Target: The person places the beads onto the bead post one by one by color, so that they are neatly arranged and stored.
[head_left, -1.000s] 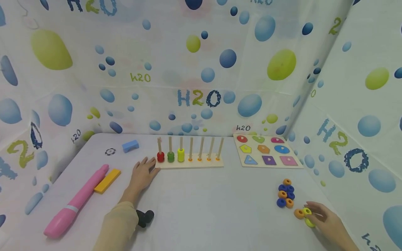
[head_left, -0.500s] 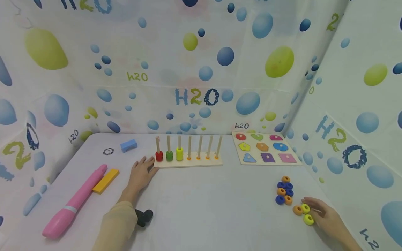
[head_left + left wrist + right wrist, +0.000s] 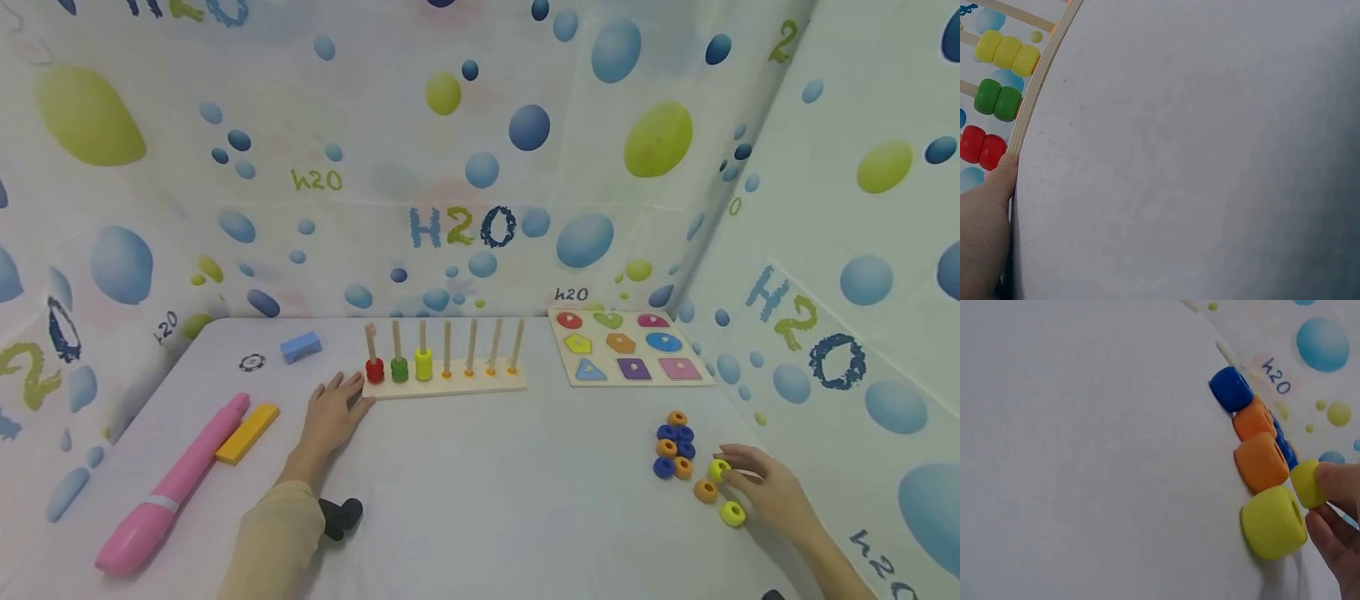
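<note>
A wooden peg board (image 3: 450,390) stands at the back of the table with red (image 3: 375,371), green (image 3: 399,370) and yellow (image 3: 423,365) rings on its left pegs. My left hand (image 3: 330,417) rests at its left end, fingers fairly straight, thumb (image 3: 1005,178) against the front edge. At the right, my right hand (image 3: 768,487) pinches a yellow ring (image 3: 1308,484) between thumb and fingers. Below it lies another yellow ring (image 3: 732,513), beside an orange ring (image 3: 705,491). Several blue (image 3: 663,467) and orange (image 3: 677,418) rings cluster to the left of this hand.
A shape puzzle board (image 3: 630,348) lies at the back right. At the left are a pink tapered stick (image 3: 180,475), a yellow block (image 3: 247,433) and a blue block (image 3: 301,347). Patterned cloth hangs behind and at the sides.
My right hand has shifted away from me with one yellow ring, parting it from the orange and the other yellow ring. My left hand stays at the peg board. The head view has shifted slightly.
</note>
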{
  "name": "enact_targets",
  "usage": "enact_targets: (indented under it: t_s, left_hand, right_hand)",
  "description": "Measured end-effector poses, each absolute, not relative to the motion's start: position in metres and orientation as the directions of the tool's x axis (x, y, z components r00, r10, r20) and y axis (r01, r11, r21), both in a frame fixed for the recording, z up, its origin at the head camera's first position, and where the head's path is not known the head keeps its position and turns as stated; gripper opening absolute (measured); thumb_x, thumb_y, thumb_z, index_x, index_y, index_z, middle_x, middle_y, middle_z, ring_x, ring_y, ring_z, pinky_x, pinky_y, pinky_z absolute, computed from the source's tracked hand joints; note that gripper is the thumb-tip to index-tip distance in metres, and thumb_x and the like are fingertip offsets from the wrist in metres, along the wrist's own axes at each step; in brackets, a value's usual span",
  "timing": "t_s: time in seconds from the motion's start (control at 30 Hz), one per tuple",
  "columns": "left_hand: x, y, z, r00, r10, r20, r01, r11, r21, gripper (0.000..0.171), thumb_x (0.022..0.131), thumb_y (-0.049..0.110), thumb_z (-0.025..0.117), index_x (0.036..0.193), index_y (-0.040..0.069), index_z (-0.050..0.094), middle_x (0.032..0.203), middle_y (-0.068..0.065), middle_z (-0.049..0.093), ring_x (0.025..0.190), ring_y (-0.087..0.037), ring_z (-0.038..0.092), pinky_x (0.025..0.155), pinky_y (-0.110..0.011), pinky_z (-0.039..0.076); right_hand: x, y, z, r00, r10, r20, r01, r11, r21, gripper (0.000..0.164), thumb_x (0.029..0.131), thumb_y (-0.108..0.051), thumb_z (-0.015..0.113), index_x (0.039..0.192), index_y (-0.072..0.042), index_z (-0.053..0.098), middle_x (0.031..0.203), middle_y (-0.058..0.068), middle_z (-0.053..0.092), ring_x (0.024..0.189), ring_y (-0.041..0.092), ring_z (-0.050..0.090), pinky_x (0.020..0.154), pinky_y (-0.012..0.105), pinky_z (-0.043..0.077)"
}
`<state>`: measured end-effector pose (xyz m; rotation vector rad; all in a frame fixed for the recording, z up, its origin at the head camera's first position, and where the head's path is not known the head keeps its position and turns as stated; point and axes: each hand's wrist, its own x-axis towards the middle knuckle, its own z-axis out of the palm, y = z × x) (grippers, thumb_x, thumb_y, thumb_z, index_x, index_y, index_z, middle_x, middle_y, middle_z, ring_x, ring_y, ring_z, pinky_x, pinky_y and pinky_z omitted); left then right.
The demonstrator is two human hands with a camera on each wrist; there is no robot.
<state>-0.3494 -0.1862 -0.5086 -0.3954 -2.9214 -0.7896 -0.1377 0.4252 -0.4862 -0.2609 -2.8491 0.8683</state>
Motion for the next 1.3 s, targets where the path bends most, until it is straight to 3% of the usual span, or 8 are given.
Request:
enact_targets:
  t_s: [0.27,0.57,0.93,1.07,1.3]
  left_hand:
    - [-0.353,-0.189,-0.508,-0.960,0.233,0.156,0.280,0.833,0.477,0.058,0.094,0.031,0.058,0.139,-0.002,0.043,0.144,-0.020,0.039,0.137,-0.044,0.019,0.110,-0.060,0.007]
    - [-0.349,-0.187,-0.508,-0.961,0.222,0.163,0.274,0.831,0.483,0.057,0.093,0.031,0.059,0.137,-0.002,0.045,0.143,-0.019,0.041,0.137,-0.043,0.020,0.110,-0.060,0.007]
    - [-0.345,-0.188,-0.508,-0.958,0.211,0.193,0.280,0.830,0.483,0.056,0.093,0.030,0.060,0.136,-0.003,0.047,0.141,-0.019,0.043,0.136,-0.044,0.023,0.110,-0.060,0.010]
    - [-0.343,-0.190,-0.512,-0.959,0.211,0.186,0.277,0.830,0.484,0.056,0.093,0.031,0.060,0.136,-0.002,0.046,0.142,-0.019,0.043,0.136,-0.043,0.023,0.110,-0.060,0.010]
    - [-0.346,-0.189,-0.516,-0.960,0.203,0.194,0.273,0.838,0.473,0.056,0.093,0.032,0.060,0.136,-0.001,0.047,0.141,-0.017,0.044,0.137,-0.041,0.024,0.111,-0.058,0.010]
  right_hand:
    - [-0.167,0.401,-0.468,-0.946,0.173,0.273,-0.015,0.819,-0.573,0.040,0.094,-0.027,0.060,0.125,-0.002,0.054,0.116,0.019,0.062,0.105,0.033,0.058,0.083,0.032,0.053]
    - [-0.223,0.341,-0.459,-0.937,0.046,0.347,-0.215,0.706,-0.674,0.034,0.093,-0.021,0.061,0.121,-0.003,0.056,0.114,0.014,0.064,0.104,0.026,0.061,0.081,0.008,0.045]
    - [-0.290,0.231,-0.429,-0.907,-0.075,0.414,-0.384,0.551,-0.741,0.029,0.090,-0.012,0.064,0.118,-0.007,0.059,0.114,0.008,0.065,0.106,0.021,0.061,0.087,0.022,0.050]
    - [-0.310,0.199,-0.424,-0.870,-0.119,0.479,-0.467,0.511,-0.722,0.029,0.089,-0.006,0.065,0.117,-0.003,0.060,0.112,0.011,0.065,0.105,0.022,0.062,0.087,0.027,0.051]
    - [-0.335,0.150,-0.410,-0.829,-0.161,0.535,-0.532,0.519,-0.669,0.027,0.090,-0.006,0.063,0.117,-0.003,0.059,0.112,0.008,0.064,0.104,0.019,0.061,0.087,0.025,0.051]
